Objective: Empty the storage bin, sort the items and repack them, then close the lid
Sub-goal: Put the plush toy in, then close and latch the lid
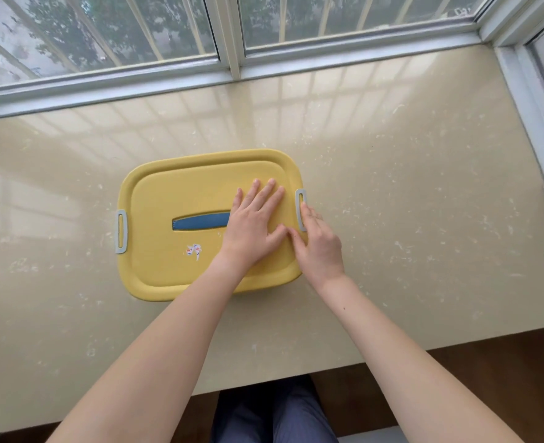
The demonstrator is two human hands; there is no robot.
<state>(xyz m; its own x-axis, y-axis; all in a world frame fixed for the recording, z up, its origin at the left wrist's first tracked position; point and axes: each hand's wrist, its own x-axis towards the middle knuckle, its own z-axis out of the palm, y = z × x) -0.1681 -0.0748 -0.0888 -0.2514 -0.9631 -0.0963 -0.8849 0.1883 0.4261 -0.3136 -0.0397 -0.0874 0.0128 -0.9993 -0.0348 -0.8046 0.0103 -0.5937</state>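
Yellow storage bin (pixel 155 290) flat on a beige counter (pixel 424 219), window (pixel 136 33) beyond the bin's far side, counter edge on its near side. Lid (pixel 181 193) on and sitting level. Blue handle (pixel 200 221) folded down in the lid's middle recess, a torn sticker (pixel 194 251) just nearer than it. No loose items in view around the bin.

Long axis of the bin: left to right. Grey latches on the two short ends, each running near to far, across that axis.

Left hand (pixel 251 225): palm down on the right half of the lid, fingers straight and a little fanned, covering the handle's right tip. Looks like steadying pressure.

Right hand (pixel 320 247): at the bin's right end, thumb on the lid edge and touching the left thumb, fingers curled round the right latch (pixel 300 196), index tip on its far part. Other fingertips dip below the rim, hidden.

Left latch (pixel 121 231): at the bin's opposite end, well apart from both hands, untouched. Left hand the nearer of the two to it.

Judgement: work centred on the right latch, swinging about the bin's right edge. Clipping or unclipping, cannot tell. Likely next: same action at the left end, a reach along the whole long axis.
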